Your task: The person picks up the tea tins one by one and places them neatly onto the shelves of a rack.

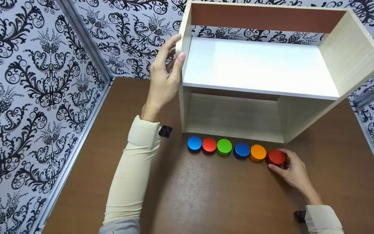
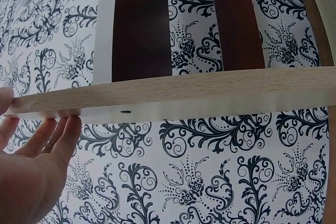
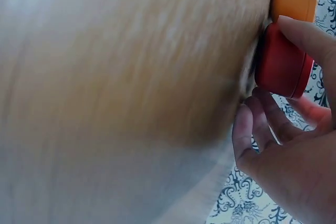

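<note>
My left hand (image 1: 164, 74) holds the left side panel of a pale wooden shelf unit (image 1: 352, 58) near its upper front edge. In the left wrist view, the thumb lies on one side of the panel edge (image 2: 210, 85) and the fingers touch the other. My right hand (image 1: 294, 170) pinches a red round container (image 1: 276, 157) between thumb and fingers at the right end of a row. To its left stand an orange container (image 1: 257, 152), a dark blue one (image 1: 241, 150), a green one (image 1: 224, 147), another red one (image 1: 209, 145) and a lighter blue one (image 1: 194, 144).
The unit has a white upper shelf (image 1: 258, 68) and a lower compartment (image 1: 235, 117) just behind the row. Everything stands on a brown wooden table (image 1: 206, 201). Black-and-white patterned walls (image 1: 28, 81) enclose the back and sides.
</note>
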The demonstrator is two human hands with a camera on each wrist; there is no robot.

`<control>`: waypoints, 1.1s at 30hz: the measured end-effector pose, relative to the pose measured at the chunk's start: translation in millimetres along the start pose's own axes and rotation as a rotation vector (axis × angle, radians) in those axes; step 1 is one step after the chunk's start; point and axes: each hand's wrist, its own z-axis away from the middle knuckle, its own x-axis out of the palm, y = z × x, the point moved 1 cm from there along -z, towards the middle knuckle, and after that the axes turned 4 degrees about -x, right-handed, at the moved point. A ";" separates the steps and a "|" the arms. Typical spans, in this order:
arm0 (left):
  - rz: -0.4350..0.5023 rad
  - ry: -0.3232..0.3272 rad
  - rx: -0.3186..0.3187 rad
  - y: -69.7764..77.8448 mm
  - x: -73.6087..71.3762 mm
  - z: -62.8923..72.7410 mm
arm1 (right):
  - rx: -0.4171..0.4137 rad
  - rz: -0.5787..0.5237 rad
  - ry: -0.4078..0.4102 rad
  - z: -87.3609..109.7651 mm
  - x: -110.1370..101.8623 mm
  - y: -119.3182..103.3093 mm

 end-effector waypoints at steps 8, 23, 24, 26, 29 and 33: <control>0.002 -0.001 -0.002 0.5 -0.1 -0.2 | 0.008 -0.050 0.030 4.9 -18.2 -23.8; -0.006 -0.010 0.001 1.7 0.2 -0.8 | -0.172 -0.132 0.104 -14.6 -61.0 -116.8; -0.009 -0.011 -0.002 1.6 0.1 -0.7 | -0.185 -0.139 0.104 -16.6 -63.6 -124.7; -0.012 -0.012 -0.005 1.4 -0.1 -0.8 | -0.210 -0.151 0.102 -21.2 -68.7 -140.7; -0.018 -0.012 -0.004 0.6 -0.4 -0.8 | -0.245 -0.181 0.094 -28.6 -75.8 -164.1; -0.022 -0.011 0.002 -0.4 -0.7 -0.9 | -0.307 -0.252 0.081 -42.5 -83.9 -191.0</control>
